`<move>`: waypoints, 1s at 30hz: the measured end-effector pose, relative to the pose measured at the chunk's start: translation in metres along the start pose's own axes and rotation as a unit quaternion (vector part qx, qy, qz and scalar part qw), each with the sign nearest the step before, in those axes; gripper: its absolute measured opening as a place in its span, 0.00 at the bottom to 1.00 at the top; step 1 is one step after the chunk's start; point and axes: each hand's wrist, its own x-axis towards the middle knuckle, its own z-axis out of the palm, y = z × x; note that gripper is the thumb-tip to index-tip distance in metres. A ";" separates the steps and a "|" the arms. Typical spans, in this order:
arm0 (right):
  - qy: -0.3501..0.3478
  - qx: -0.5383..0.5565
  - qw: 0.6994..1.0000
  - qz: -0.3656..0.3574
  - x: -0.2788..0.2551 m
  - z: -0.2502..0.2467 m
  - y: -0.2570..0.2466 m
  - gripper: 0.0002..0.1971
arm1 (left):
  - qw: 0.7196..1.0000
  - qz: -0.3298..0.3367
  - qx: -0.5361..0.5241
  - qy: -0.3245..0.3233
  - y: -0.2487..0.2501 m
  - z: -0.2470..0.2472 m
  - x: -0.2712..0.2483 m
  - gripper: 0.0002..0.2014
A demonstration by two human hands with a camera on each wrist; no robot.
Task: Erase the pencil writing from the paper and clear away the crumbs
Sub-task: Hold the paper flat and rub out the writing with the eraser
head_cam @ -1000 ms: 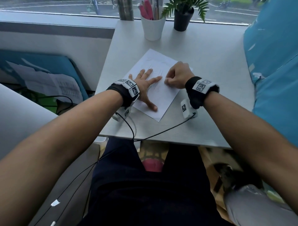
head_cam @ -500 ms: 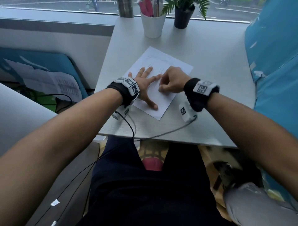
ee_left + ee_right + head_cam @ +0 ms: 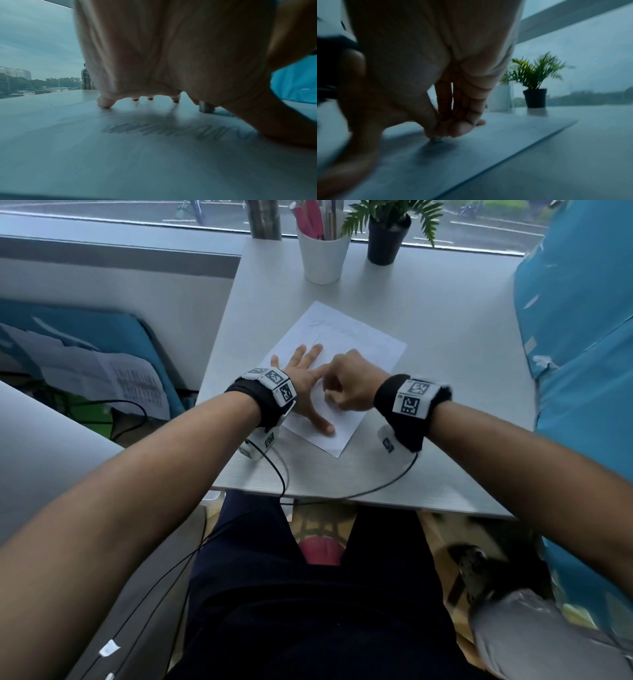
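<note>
A white sheet of paper (image 3: 363, 350) lies slantwise on the grey table (image 3: 445, 392). Faint pencil writing (image 3: 330, 327) shows near its far edge, and a scribbled line (image 3: 154, 129) runs under my left palm in the left wrist view. My left hand (image 3: 305, 378) lies flat on the paper with fingers spread, pressing it down. My right hand (image 3: 346, 386) is curled just right of it and pinches a small eraser (image 3: 437, 140), whose tip touches the paper. The same eraser (image 3: 206, 108) shows in the left wrist view beside my thumb.
A white cup (image 3: 323, 251) of pens and a potted plant (image 3: 388, 234) stand at the table's far edge by the window. A blue panel (image 3: 582, 354) borders the right side. Cables (image 3: 342, 494) hang over the near edge. Papers (image 3: 113, 374) lie on the floor, left.
My right hand has slid left and toward me across the paper with the eraser, closing in on my left hand. The left hand stays pressed in place.
</note>
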 end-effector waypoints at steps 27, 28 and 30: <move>-0.012 0.049 0.997 0.058 0.016 -0.018 0.015 0.04 | 1.000 0.008 -0.003 -0.003 -0.002 0.000 0.000 0.73; 0.012 0.068 0.994 0.088 0.019 -0.024 0.022 0.06 | 1.000 0.008 -0.005 -0.005 -0.001 0.000 0.000 0.73; 0.069 0.067 0.989 0.110 0.024 -0.027 0.030 0.06 | 1.000 0.008 -0.006 -0.004 0.000 -0.001 0.000 0.73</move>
